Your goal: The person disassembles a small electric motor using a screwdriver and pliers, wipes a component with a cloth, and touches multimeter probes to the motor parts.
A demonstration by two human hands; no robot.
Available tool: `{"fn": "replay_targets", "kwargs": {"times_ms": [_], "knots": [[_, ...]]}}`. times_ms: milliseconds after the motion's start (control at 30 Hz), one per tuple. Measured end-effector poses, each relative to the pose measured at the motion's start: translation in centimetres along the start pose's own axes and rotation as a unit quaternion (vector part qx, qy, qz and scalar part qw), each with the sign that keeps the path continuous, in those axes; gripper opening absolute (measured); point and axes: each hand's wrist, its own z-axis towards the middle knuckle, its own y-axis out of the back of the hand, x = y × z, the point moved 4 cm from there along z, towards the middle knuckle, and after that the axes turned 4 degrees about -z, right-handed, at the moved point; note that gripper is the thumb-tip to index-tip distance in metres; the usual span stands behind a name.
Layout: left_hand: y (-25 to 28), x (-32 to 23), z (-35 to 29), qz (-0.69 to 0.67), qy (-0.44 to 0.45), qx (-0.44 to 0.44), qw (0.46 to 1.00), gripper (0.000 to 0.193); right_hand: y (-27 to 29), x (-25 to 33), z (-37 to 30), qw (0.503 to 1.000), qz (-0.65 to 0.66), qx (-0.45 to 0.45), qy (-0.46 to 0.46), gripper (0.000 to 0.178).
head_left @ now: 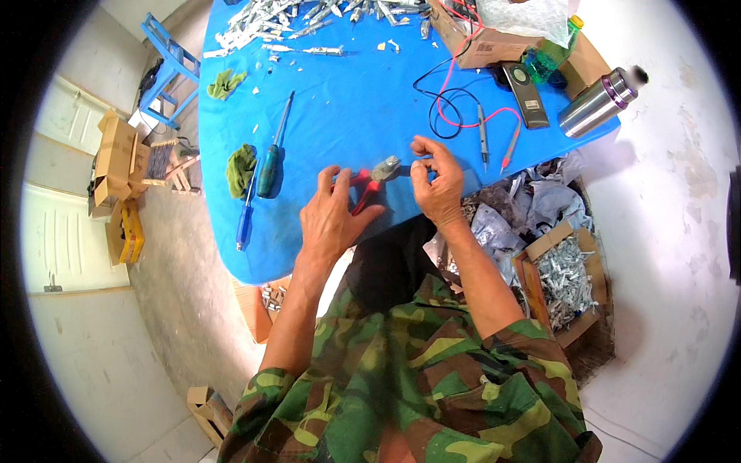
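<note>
Near the front edge of the blue-covered table, my left hand (332, 214) is closed around the red handles of a pair of pliers (384, 169). Their grey jaws point right, toward my other hand. Thumb and forefinger of my right hand (438, 185) are pinched together beside the jaws. A small dark piece seems to lie between these fingers and the jaws, too unclear to name. Left of the pliers lie a green-handled screwdriver (268, 171), a blue-handled screwdriver (244, 224) and a crumpled green cloth (240, 170).
Many silvery tube-like parts (266, 21) are heaped at the table's far side. Meter probes (483, 139) with red and black leads, a dark handheld device (526, 96) and a steel flask (598, 103) lie at right. Below stands a carton (532, 287) of metal parts.
</note>
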Motion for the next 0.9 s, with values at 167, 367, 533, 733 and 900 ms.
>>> {"fn": "replay_targets", "kwargs": {"times_ms": [167, 367, 533, 733, 900], "knots": [[0.6, -0.2, -0.6, 0.003, 0.009, -0.027, 1.000, 0.073, 0.7, 0.3, -0.1, 0.999, 0.015, -0.030, -0.040, 0.033], [1.7, 1.7, -3.2, -0.021, -0.067, -0.143, 0.987, 0.055, 5.5, 0.2, -0.8, 0.990, -0.086, -0.100, -0.053, 0.025], [2.0, 4.3, -5.7, -0.104, -0.006, -0.139, 0.985, 0.041, 12.3, -4.2, 0.1, 0.955, -0.176, -0.181, -0.155, 0.020], [2.2, 3.6, -6.7, -0.125, -0.008, -0.128, 0.984, 0.026, 16.2, -7.3, 3.8, 0.888, -0.356, -0.080, -0.282, 0.043], [1.3, -2.2, -5.1, -0.188, -0.046, -0.066, 0.979, 0.019, 16.1, -6.7, 6.7, 0.836, -0.428, 0.022, -0.341, 0.047]]}}
